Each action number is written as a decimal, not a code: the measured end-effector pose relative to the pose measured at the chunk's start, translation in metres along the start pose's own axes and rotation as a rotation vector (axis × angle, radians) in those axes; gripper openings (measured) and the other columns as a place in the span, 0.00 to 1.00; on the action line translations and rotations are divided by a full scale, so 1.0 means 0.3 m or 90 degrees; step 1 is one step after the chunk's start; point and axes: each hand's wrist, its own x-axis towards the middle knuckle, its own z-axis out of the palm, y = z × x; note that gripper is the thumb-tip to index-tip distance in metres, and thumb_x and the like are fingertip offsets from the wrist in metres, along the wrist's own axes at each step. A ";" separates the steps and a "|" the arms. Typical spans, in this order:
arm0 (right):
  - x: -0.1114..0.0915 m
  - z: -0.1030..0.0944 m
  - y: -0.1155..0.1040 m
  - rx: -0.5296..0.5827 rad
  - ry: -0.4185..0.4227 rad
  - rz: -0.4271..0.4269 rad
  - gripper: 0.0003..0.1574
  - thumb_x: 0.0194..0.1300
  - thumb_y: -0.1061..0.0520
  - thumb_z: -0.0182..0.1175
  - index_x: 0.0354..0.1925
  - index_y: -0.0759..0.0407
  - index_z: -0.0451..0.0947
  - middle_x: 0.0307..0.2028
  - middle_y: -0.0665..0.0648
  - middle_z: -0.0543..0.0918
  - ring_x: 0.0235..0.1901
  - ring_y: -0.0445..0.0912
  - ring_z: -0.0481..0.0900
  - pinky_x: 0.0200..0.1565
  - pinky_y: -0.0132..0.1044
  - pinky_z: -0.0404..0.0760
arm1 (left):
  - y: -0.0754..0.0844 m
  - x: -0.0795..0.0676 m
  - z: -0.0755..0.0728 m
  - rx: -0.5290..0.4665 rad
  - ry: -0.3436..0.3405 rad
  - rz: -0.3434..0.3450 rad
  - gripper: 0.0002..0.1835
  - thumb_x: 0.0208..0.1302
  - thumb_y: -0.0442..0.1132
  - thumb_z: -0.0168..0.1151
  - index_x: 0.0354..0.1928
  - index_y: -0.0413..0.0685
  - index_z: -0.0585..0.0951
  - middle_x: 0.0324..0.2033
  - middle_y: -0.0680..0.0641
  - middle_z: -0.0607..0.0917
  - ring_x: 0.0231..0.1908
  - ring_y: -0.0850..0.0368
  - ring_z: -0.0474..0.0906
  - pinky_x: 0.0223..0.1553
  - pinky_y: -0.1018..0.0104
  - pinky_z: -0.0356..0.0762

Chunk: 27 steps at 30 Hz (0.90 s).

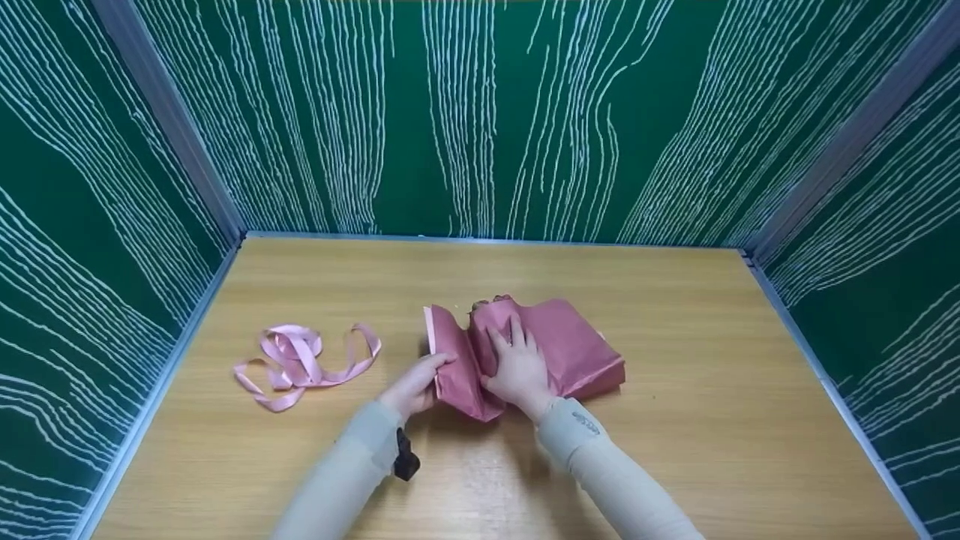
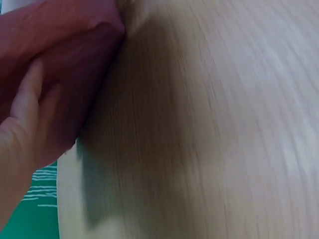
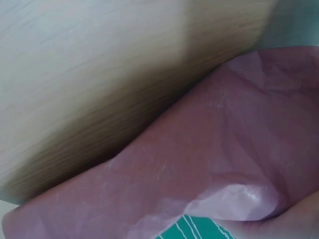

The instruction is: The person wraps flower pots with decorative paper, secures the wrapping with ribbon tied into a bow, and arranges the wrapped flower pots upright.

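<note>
A bundle of dusty-pink wrapping paper lies creased on the table in the head view. My left hand grips its raised left flap, thumb over the near face and the other fingers behind. In the left wrist view, fingers lie against the paper's dark underside. My right hand presses on the middle of the bundle with spread fingers, beside the fold. Small brownish-green tips poke out at the bundle's far edge; the rest of the contents is hidden. In the right wrist view the paper covers most of that hand.
A loosely coiled pink satin ribbon lies on the wooden table left of the bundle. Green panels with white wavy lines stand around the table's back and sides. A black strap piece hangs at the left wrist.
</note>
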 end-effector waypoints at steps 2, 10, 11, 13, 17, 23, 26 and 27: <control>0.000 -0.003 0.002 0.009 -0.004 -0.002 0.55 0.42 0.45 0.72 0.67 0.54 0.64 0.70 0.70 0.55 0.61 0.69 0.64 0.61 0.60 0.67 | -0.005 0.003 0.009 -0.019 0.004 0.006 0.10 0.71 0.37 0.38 0.39 0.40 0.70 0.24 0.53 0.83 0.27 0.63 0.83 0.30 0.74 0.82; 0.013 -0.022 0.026 0.074 -0.047 0.035 0.51 0.51 0.44 0.68 0.70 0.52 0.59 0.71 0.70 0.52 0.63 0.70 0.61 0.61 0.59 0.68 | -0.023 0.024 0.041 -0.061 0.050 0.014 0.14 0.70 0.40 0.40 0.50 0.38 0.66 0.30 0.53 0.82 0.32 0.63 0.81 0.35 0.73 0.81; 0.014 -0.024 0.028 0.082 -0.053 0.040 0.51 0.52 0.44 0.67 0.70 0.52 0.59 0.71 0.70 0.51 0.64 0.69 0.61 0.60 0.59 0.68 | -0.023 0.025 0.043 -0.060 0.049 0.015 0.15 0.70 0.41 0.40 0.51 0.37 0.66 0.31 0.52 0.82 0.32 0.63 0.81 0.36 0.73 0.80; 0.016 -0.023 0.033 0.092 -0.059 0.046 0.50 0.54 0.43 0.65 0.70 0.52 0.59 0.72 0.70 0.50 0.64 0.68 0.61 0.58 0.60 0.70 | -0.024 0.028 0.049 -0.061 0.044 0.017 0.17 0.70 0.41 0.40 0.54 0.36 0.65 0.32 0.52 0.82 0.33 0.63 0.80 0.36 0.73 0.80; 0.016 -0.024 0.034 0.100 -0.052 0.051 0.45 0.60 0.39 0.59 0.70 0.51 0.59 0.71 0.71 0.50 0.64 0.69 0.61 0.55 0.63 0.72 | -0.024 0.034 0.065 -0.071 0.050 0.026 0.17 0.70 0.41 0.40 0.53 0.37 0.65 0.31 0.53 0.82 0.32 0.63 0.80 0.35 0.73 0.79; 0.013 -0.043 0.032 0.145 -0.039 0.058 0.38 0.68 0.37 0.47 0.70 0.54 0.60 0.70 0.73 0.52 0.63 0.71 0.60 0.56 0.65 0.69 | -0.032 0.054 0.091 -0.063 0.050 0.046 0.14 0.68 0.41 0.40 0.50 0.40 0.68 0.30 0.55 0.82 0.33 0.65 0.80 0.36 0.74 0.78; 0.014 -0.057 0.036 0.184 -0.058 0.075 0.37 0.71 0.38 0.43 0.70 0.55 0.58 0.72 0.70 0.50 0.66 0.70 0.57 0.61 0.63 0.63 | -0.056 0.096 0.068 -0.056 0.027 0.069 0.11 0.67 0.41 0.44 0.45 0.42 0.70 0.27 0.55 0.81 0.30 0.65 0.79 0.32 0.73 0.79; 0.016 -0.059 0.040 0.194 -0.066 0.079 0.37 0.71 0.38 0.41 0.71 0.55 0.57 0.72 0.69 0.49 0.67 0.69 0.55 0.63 0.62 0.61 | -0.055 0.100 0.072 -0.049 0.025 0.074 0.10 0.67 0.41 0.44 0.43 0.43 0.70 0.25 0.56 0.80 0.28 0.66 0.78 0.30 0.74 0.78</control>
